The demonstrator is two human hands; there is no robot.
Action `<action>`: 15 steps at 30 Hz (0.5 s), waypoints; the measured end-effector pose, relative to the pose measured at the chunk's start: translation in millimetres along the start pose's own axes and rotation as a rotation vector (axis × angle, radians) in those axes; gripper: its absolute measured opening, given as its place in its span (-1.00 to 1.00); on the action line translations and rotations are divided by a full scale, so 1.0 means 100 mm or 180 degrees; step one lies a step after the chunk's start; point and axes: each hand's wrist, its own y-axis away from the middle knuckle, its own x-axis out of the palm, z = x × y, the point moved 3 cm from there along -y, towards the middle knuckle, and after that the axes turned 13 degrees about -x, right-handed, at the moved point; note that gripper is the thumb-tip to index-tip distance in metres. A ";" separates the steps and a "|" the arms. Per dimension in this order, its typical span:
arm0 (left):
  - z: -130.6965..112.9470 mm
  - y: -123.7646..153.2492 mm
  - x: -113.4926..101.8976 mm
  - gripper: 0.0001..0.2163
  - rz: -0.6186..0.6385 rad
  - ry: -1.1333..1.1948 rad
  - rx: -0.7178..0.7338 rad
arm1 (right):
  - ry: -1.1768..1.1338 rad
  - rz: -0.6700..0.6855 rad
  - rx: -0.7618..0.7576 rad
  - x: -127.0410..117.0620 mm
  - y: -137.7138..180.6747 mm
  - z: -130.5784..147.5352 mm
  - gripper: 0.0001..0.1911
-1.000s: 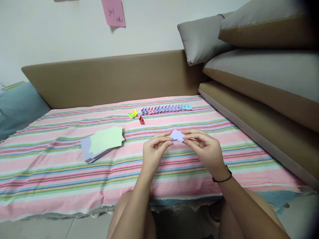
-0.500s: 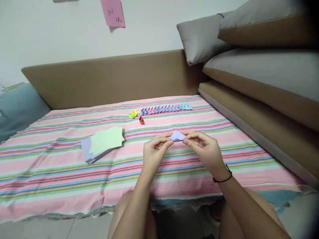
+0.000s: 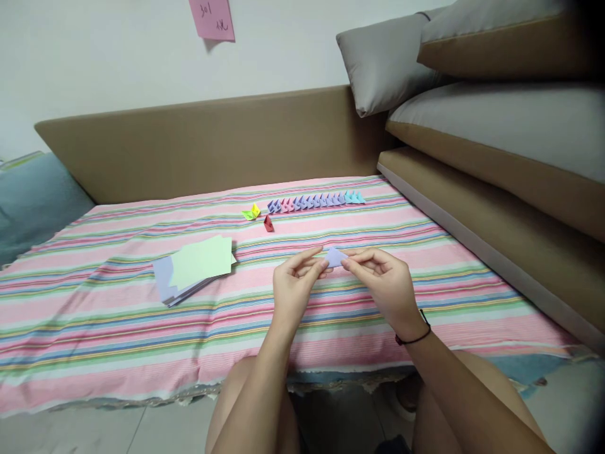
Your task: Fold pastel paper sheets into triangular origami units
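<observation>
A small piece of folded lavender paper (image 3: 335, 256), roughly triangular, is held just above the striped cloth. My left hand (image 3: 297, 277) pinches its left corner between thumb and fingers. On the other side my right hand (image 3: 384, 277), with a dark cord bracelet at the wrist, grips the right corner the same way. Beyond the hands stands a row of folded paper pieces (image 3: 314, 202) in lavender, pink and light blue. Nearer the left end of that row lie a red folded piece (image 3: 268, 223) and a yellow and green pair (image 3: 251, 212).
A stack of pale green and lavender paper sheets (image 3: 202, 265) rests on the striped cloth (image 3: 118, 334) to the left. Grey and brown cushions (image 3: 491, 135) are piled along the right. A brown backrest (image 3: 212, 148) runs behind, below a pink note (image 3: 212, 19) on the wall.
The lavender paper looks smaller and more compact between my fingers. My right hand has come slightly inward, and the fingers of my left hand have shifted at its corner. The view has tilted slightly.
</observation>
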 end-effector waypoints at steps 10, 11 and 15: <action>0.00 0.04 0.03 -0.83 -0.0219 -0.0352 0.0508 | -0.0080 -0.0120 0.0190 0.01 0.01 -0.01 -0.81; -0.01 0.04 0.03 -0.84 -0.0228 -0.0462 0.0655 | -0.0094 -0.0132 0.0174 0.00 0.01 -0.01 -0.81; -0.07 0.08 0.04 -0.86 -0.0190 -0.0774 0.1140 | -0.0146 -0.0176 0.0085 -0.01 0.02 -0.01 -0.83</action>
